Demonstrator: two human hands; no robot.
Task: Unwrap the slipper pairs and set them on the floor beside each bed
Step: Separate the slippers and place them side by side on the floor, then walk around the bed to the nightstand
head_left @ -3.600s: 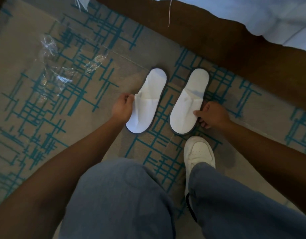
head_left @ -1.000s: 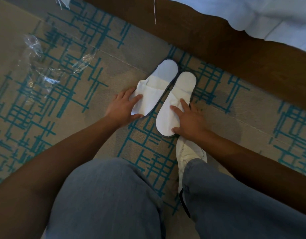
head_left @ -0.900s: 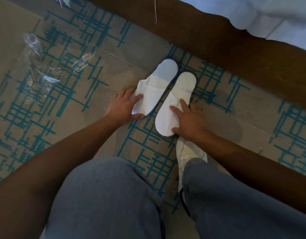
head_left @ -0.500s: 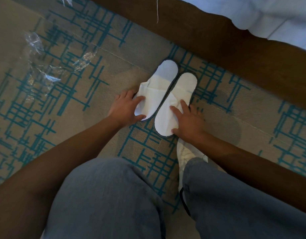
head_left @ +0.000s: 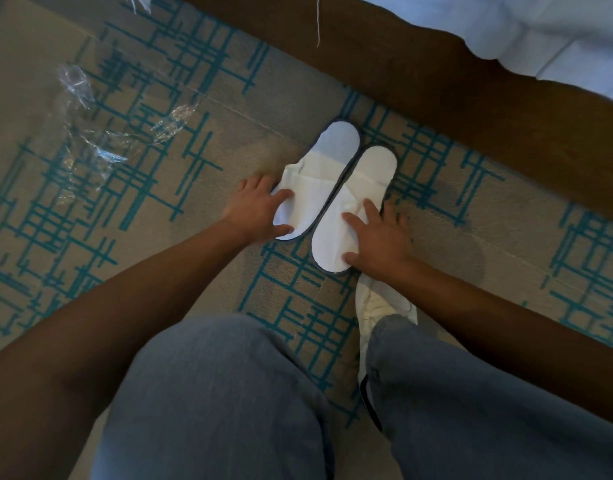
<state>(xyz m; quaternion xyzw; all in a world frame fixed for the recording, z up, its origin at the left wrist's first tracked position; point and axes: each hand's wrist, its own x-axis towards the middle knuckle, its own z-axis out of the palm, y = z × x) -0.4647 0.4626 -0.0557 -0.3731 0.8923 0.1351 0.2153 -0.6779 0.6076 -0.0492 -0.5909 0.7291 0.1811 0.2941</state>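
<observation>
Two flat white slippers with dark edging lie side by side on the patterned carpet, toes toward me, close to the bed's brown base. The left slipper touches the right slipper along their inner edges. My left hand lies flat on the outer toe end of the left slipper, fingers spread. My right hand rests the same way on the toe end of the right slipper. Neither hand grips anything.
A crumpled clear plastic wrapper lies on the carpet to the left. The brown bed base runs across the top right, with white bedding above it. My white shoe stands just behind the right slipper.
The slippers, apart 3.6 s ago, have been pushed together until they touch. Both hands went from holding the slippers' sides to lying flat on them; little has moved in the last second.
</observation>
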